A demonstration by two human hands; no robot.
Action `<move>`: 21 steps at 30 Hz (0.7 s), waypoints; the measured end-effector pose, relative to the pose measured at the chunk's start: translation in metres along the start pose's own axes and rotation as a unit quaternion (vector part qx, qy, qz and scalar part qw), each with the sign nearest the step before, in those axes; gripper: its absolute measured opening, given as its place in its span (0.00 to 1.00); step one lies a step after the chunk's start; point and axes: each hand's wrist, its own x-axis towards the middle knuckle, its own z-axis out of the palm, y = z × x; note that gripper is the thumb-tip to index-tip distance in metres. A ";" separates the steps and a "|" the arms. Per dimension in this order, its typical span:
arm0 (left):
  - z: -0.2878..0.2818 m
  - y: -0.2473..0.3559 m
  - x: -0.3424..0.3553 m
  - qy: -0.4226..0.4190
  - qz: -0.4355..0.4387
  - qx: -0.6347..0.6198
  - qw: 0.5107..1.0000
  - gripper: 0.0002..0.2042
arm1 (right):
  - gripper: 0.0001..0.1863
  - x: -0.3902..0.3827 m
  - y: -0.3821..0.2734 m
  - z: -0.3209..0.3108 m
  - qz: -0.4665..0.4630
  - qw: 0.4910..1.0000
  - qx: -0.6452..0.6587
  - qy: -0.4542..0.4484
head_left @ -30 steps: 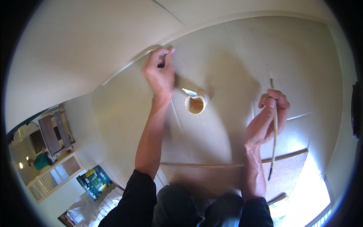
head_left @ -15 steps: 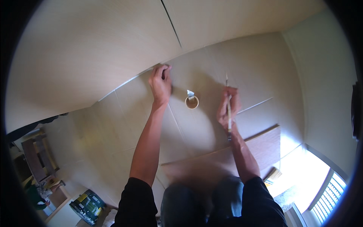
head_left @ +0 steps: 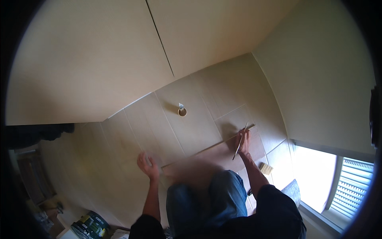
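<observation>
A slim paintbrush [head_left: 238,148] is gripped in my right hand [head_left: 244,142], its shaft slanting down past the fingers. This hand is at the right end of a reddish-brown wooden board [head_left: 215,157], which lies on the floor in front of my knees. Off the board's left end, my left hand [head_left: 149,167] hovers over the floor with nothing in it, fingers loosely curved and apart, slightly blurred. Farther forward, a small round cup [head_left: 182,113] stands on the floor with a pale crumpled scrap [head_left: 181,106] sticking up at its rim.
Pale cabinet panels [head_left: 99,59] rise ahead, parted by a dark gap. A wall [head_left: 326,87] stands right, above a bright opening and a louvred shutter [head_left: 352,183]. A wide brush [head_left: 266,168] lies beside my right forearm. A dark green tub [head_left: 90,226] sits lower left.
My left hand has come back from the cabinet's bottom edge toward me. My right hand, still holding the paintbrush, has moved back to the board. The view has shifted.
</observation>
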 end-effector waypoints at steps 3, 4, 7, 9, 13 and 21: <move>-0.021 0.000 -0.051 -0.056 0.014 0.005 0.998 0.17 | 0.14 -0.011 0.007 0.005 0.026 0.998 -0.036 -0.034; -0.019 0.001 -0.057 -0.059 0.004 0.044 0.997 0.18 | 0.14 -0.012 0.008 0.007 0.026 0.999 -0.031 -0.020; -0.001 0.011 -0.070 -0.033 -0.014 0.092 0.995 0.18 | 0.14 -0.013 0.011 0.010 0.035 0.998 -0.046 -0.022; 0.003 0.012 -0.071 -0.036 -0.050 0.096 0.993 0.19 | 0.14 -0.012 0.012 0.011 0.038 0.997 -0.057 -0.044; 0.000 0.012 -0.070 -0.036 -0.028 0.105 0.993 0.19 | 0.14 -0.008 0.008 0.009 0.060 0.994 -0.061 -0.070; 0.009 0.001 -0.073 -0.003 0.008 0.069 0.998 0.20 | 0.13 -0.010 0.017 0.009 0.078 0.992 -0.043 -0.088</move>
